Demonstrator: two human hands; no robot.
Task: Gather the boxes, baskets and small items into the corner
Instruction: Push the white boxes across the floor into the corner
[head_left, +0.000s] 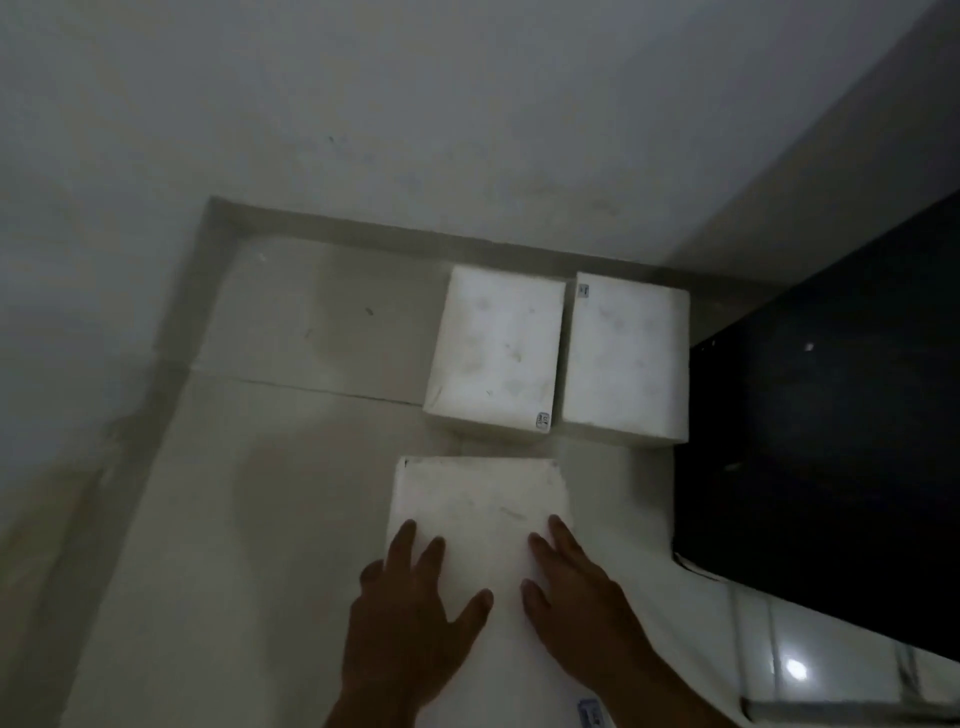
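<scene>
While both hands lie flat on top of the nearest white box (478, 499), neither one is closed around it: the left hand (408, 618) rests with fingers spread near the box's left edge, and the right hand (576, 608) presses palm-down near its right edge, fingers extended. Just beyond the fingertips, a narrow strip of pale floor (260, 519) separates this box from two more white boxes set side by side against the wall's skirting. The left box (496, 353) sits straight ahead of the hands and carries a small label at its near right corner; the right box (626, 358) stands just beside it, close to a dark glossy panel (831, 415) that runs along the right of the hands. Left of the hands the floor is bare up to the corner (218, 218).
</scene>
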